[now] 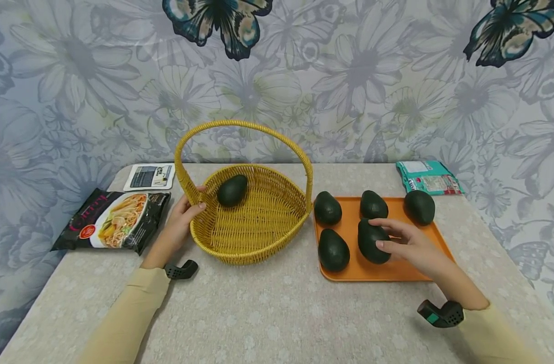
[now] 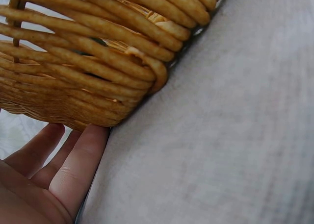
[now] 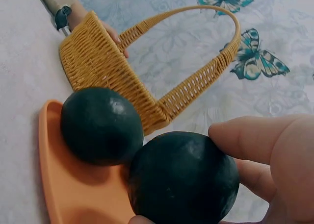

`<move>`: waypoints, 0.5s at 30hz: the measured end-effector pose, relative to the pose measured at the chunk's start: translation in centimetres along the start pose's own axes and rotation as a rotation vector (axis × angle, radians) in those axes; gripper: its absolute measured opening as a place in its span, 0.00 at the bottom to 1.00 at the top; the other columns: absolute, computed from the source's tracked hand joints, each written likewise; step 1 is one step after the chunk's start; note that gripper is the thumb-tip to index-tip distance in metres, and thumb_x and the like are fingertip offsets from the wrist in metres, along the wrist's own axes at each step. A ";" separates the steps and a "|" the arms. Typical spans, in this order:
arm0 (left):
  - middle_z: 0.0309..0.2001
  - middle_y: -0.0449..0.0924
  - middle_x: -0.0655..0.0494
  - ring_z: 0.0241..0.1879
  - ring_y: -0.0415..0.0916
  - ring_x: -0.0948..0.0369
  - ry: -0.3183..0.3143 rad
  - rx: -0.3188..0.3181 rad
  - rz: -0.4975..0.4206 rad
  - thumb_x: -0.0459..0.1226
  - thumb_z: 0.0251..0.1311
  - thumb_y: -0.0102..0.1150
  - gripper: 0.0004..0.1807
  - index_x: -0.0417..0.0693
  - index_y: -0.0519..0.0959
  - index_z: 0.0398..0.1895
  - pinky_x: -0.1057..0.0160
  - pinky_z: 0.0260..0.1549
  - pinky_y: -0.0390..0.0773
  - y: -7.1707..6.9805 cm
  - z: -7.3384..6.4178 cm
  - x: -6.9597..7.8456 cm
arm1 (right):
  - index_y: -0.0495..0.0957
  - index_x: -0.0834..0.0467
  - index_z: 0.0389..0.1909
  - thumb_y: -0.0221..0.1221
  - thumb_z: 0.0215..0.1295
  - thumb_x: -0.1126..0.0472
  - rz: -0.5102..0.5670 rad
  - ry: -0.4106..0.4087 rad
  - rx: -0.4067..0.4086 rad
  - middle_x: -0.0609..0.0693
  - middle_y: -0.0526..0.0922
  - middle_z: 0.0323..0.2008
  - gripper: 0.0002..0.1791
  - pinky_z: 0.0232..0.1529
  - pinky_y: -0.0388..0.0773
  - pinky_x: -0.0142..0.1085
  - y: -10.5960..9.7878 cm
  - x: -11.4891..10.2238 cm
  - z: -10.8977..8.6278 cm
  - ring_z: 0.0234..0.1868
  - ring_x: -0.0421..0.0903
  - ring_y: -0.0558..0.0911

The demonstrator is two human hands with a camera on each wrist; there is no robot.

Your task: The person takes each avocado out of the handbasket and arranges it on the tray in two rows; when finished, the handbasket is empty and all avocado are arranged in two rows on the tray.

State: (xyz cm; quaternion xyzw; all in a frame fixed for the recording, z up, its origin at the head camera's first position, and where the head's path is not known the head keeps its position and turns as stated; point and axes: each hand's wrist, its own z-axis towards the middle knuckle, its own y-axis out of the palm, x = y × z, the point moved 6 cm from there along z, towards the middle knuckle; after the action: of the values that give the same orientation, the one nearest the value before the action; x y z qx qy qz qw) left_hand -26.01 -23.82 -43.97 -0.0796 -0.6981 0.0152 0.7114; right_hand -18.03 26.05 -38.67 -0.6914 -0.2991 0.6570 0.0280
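Note:
My left hand (image 1: 184, 215) holds the left side of a yellow wicker basket (image 1: 247, 258) near the foot of its tall handle, thumb over the rim. In the left wrist view, fingers (image 2: 81, 170) press against the woven outer wall. One dark green avocado (image 1: 232, 190) lies inside the basket at its left. To the right, an orange tray (image 1: 402, 274) bears several more avocados. My right hand (image 1: 411, 245) grips an avocado (image 1: 369, 242) at the middle of the tray, thumb and fingers around its right side. The right wrist view shows this gripped avocado (image 3: 184, 180) close up.
Left of the basket lies a black noodle packet (image 1: 115, 221), with a white labelled packet (image 1: 149, 177) behind it. A teal packet (image 1: 429, 178) sits behind the tray at the right. Patterned wall covering (image 1: 350, 101) rises behind the table (image 1: 277, 313).

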 end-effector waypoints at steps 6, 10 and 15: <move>0.76 0.56 0.43 0.62 0.65 0.68 -0.015 -0.003 -0.004 0.42 0.78 0.48 0.29 0.55 0.59 0.79 0.75 0.49 0.74 -0.1 -0.1 0.1 | 0.65 0.63 0.72 0.58 0.75 0.59 0.015 0.025 0.018 0.69 0.65 0.71 0.29 0.39 0.83 0.39 -0.1 1.1 -0.4 0.45 0.36 0.80; 0.77 0.56 0.43 0.64 0.64 0.66 -0.009 -0.004 0.001 0.42 0.78 0.47 0.29 0.55 0.59 0.79 0.76 0.50 0.74 0.0 -0.1 0.2 | 0.65 0.62 0.73 0.58 0.75 0.58 -0.005 0.047 0.029 0.69 0.65 0.71 0.30 0.39 0.83 0.40 -0.2 1.6 -0.3 0.45 0.37 0.80; 0.76 0.57 0.42 0.62 0.65 0.67 -0.002 -0.002 0.003 0.41 0.78 0.46 0.28 0.52 0.59 0.79 0.76 0.49 0.74 0.0 -0.1 0.2 | 0.65 0.64 0.73 0.57 0.75 0.59 -0.009 0.040 0.025 0.69 0.64 0.72 0.29 0.39 0.83 0.39 -0.4 2.0 -0.3 0.48 0.35 0.78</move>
State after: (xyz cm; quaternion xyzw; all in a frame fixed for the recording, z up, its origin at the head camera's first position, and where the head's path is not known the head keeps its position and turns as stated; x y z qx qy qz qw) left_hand -25.90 -23.75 -43.73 -0.0813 -0.6989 0.0160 0.7104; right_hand -18.01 27.41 -40.21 -0.7027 -0.2933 0.6466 0.0457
